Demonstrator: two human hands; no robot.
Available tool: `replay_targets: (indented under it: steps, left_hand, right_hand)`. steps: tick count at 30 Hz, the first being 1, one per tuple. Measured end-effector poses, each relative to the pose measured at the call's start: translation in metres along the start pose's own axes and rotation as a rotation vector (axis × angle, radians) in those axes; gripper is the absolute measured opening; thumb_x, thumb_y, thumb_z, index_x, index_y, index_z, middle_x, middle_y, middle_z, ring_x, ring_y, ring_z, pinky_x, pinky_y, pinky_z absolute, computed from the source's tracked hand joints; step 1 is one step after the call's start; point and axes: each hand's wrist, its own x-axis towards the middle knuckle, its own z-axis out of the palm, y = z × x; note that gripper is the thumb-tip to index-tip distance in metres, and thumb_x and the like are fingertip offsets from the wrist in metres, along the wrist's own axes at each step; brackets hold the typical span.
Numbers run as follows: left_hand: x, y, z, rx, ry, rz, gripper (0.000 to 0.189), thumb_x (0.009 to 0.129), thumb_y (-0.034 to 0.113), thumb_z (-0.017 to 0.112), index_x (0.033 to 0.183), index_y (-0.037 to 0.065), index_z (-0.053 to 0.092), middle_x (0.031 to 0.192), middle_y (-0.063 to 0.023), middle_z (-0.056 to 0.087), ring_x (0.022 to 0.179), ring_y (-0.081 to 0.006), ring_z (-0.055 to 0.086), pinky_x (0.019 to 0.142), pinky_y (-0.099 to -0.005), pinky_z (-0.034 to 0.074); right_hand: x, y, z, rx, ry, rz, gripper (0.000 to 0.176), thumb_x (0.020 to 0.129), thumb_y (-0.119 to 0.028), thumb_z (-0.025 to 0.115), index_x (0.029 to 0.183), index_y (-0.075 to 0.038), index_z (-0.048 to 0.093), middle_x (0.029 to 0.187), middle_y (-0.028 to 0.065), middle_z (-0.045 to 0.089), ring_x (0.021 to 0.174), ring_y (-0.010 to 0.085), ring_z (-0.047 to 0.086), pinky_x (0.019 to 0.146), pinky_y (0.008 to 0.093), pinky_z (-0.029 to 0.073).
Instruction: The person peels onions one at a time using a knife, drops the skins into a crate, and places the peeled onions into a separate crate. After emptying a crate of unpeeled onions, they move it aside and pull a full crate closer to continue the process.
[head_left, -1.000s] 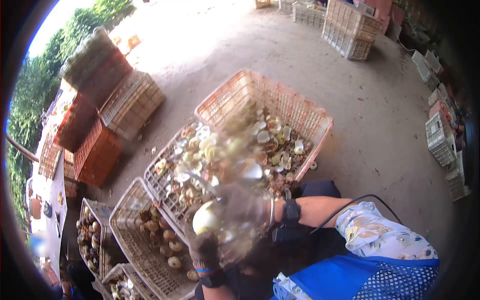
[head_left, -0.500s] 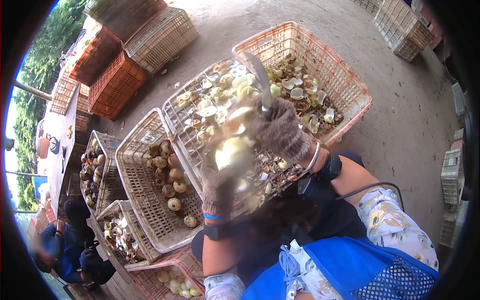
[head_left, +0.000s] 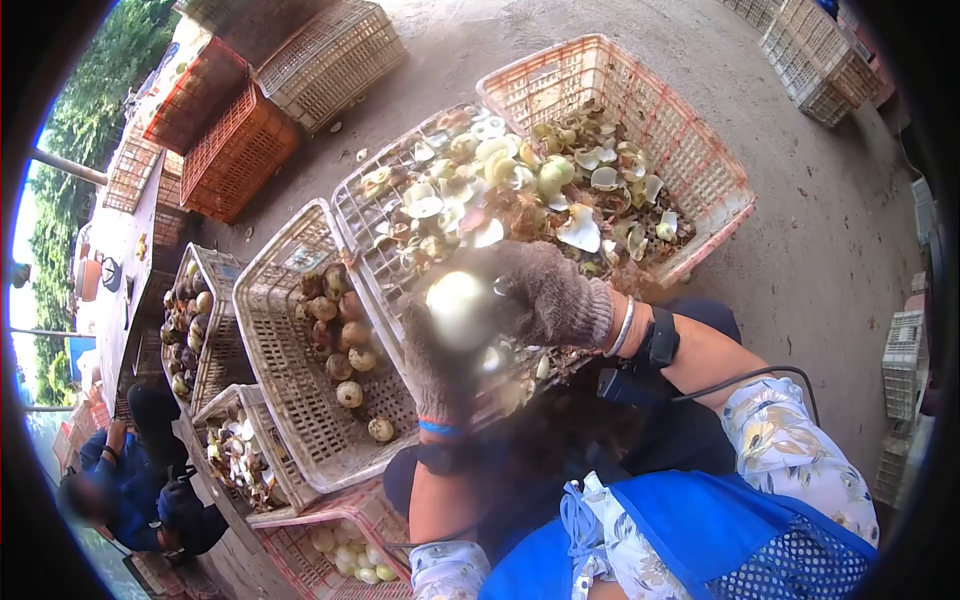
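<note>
A peeled, pale onion (head_left: pixel 458 311) is held in my gloved left hand (head_left: pixel 425 365), its fingers closed round the side of it. Against the onion's other side is my right hand (head_left: pixel 555 300), in a brown knit glove with its fingers curled. The curved knife that this hand grips barely shows now; only a small bright glint appears by the fingers. Beneath both hands lies a crate (head_left: pixel 345 215) heaped with onion skins (head_left: pixel 430 200). More skins and trimmings fill the bottom of a red-and-white crate (head_left: pixel 690 140) beyond.
To the left, a crate (head_left: pixel 262 300) contains unpeeled onions (head_left: pixel 340 360). Peeled onions (head_left: pixel 355 560) sit in a lower red crate. Stacked crates (head_left: pixel 240 150) stand at upper left, others (head_left: pixel 815 60) at upper right. Another person (head_left: pixel 140 490) sits at lower left.
My right hand has lowered and turned toward the onion, and the upright blade has dropped out of sight. Some skins now lie farther toward the red-and-white crate. The onion remains in my left hand.
</note>
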Motion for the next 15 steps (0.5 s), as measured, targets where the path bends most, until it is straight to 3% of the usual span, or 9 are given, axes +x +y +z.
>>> replay_targets:
  steps: [2,3,6,7,8,9,11,13,15]
  left_hand:
    - [0.002,0.009,-0.003,0.167,0.021,0.11,0.078,0.067,0.011,0.085,0.133,0.003,0.044,0.118,-0.0169,0.062,0.107,-0.0298,0.063,0.09,-0.0388,0.052]
    - [0.001,0.011,-0.005,0.274,-0.019,0.063,0.079,0.068,0.013,0.086,0.134,0.002,0.044,0.118,-0.0185,0.061,0.105,-0.0304,0.063,0.089,-0.0386,0.052]
    - [0.005,0.005,-0.001,0.241,0.032,0.229,0.08,0.066,0.015,0.088,0.133,0.002,0.045,0.117,-0.0183,0.062,0.105,-0.0307,0.064,0.088,-0.0393,0.052]
    - [0.005,0.019,-0.002,0.252,-0.03,0.085,0.08,0.067,0.017,0.088,0.132,0.001,0.046,0.118,-0.0189,0.062,0.105,-0.031,0.064,0.088,-0.0396,0.052]
    - [0.006,0.017,-0.001,0.252,-0.028,0.086,0.08,0.067,0.017,0.088,0.132,0.001,0.046,0.118,-0.0189,0.062,0.105,-0.031,0.064,0.088,-0.0396,0.052]
    - [0.004,0.011,-0.001,0.246,-0.026,0.078,0.078,0.067,0.017,0.088,0.131,0.001,0.047,0.119,-0.0192,0.061,0.105,-0.0314,0.064,0.088,-0.0397,0.052]
    - [0.002,0.01,0.0,0.242,-0.026,0.072,0.076,0.068,0.017,0.088,0.131,0.002,0.048,0.119,-0.0196,0.061,0.106,-0.0318,0.063,0.087,-0.0398,0.052]
    - [0.001,0.012,-0.002,0.252,-0.005,0.239,0.071,0.07,0.018,0.086,0.128,0.001,0.049,0.118,-0.0195,0.062,0.104,-0.0324,0.064,0.086,-0.04,0.053]
    - [0.004,0.009,0.001,0.171,-0.014,0.218,0.07,0.07,0.018,0.086,0.127,0.001,0.05,0.117,-0.0195,0.063,0.103,-0.033,0.065,0.086,-0.0401,0.053]
  right_hand:
    - [0.001,-0.002,0.003,0.025,0.056,-0.022,0.039,0.089,-0.025,0.064,0.12,-0.002,0.059,0.095,0.0238,0.065,0.089,0.0396,0.065,0.076,0.0434,0.053]
    - [-0.001,0.0,0.005,0.035,0.069,0.022,0.037,0.088,-0.023,0.064,0.117,-0.001,0.06,0.093,0.0233,0.065,0.086,0.0395,0.066,0.074,0.043,0.053]
    - [-0.005,0.009,0.012,0.009,0.15,-0.002,0.026,0.085,-0.017,0.065,0.106,-0.001,0.062,0.085,0.0213,0.066,0.076,0.0383,0.066,0.065,0.0415,0.053]
    - [-0.006,0.007,0.011,0.036,0.138,0.128,0.024,0.084,-0.016,0.065,0.102,-0.001,0.062,0.083,0.021,0.066,0.074,0.0381,0.066,0.065,0.0409,0.053]
    - [-0.005,0.004,0.009,0.061,0.126,0.256,0.021,0.083,-0.016,0.066,0.098,-0.001,0.062,0.08,0.0207,0.065,0.072,0.0379,0.065,0.064,0.0404,0.053]
    - [-0.003,0.001,0.01,0.074,0.156,0.262,0.015,0.082,-0.012,0.066,0.093,-0.001,0.062,0.077,0.0164,0.066,0.068,0.0278,0.065,0.063,0.0363,0.052]
    - [-0.002,0.013,0.015,0.225,0.158,0.37,0.013,0.082,-0.01,0.066,0.092,-0.001,0.063,0.077,0.0134,0.067,0.069,0.0218,0.064,0.064,0.0343,0.052]
    - [-0.002,0.022,0.017,0.443,0.178,0.451,0.01,0.083,-0.005,0.065,0.093,-0.002,0.064,0.079,0.0064,0.068,0.075,0.0086,0.06,0.066,0.0292,0.051]
    - [-0.004,0.017,0.013,0.434,0.172,0.529,0.011,0.084,-0.006,0.065,0.094,-0.002,0.064,0.079,0.0064,0.067,0.075,0.0092,0.06,0.067,0.029,0.051]
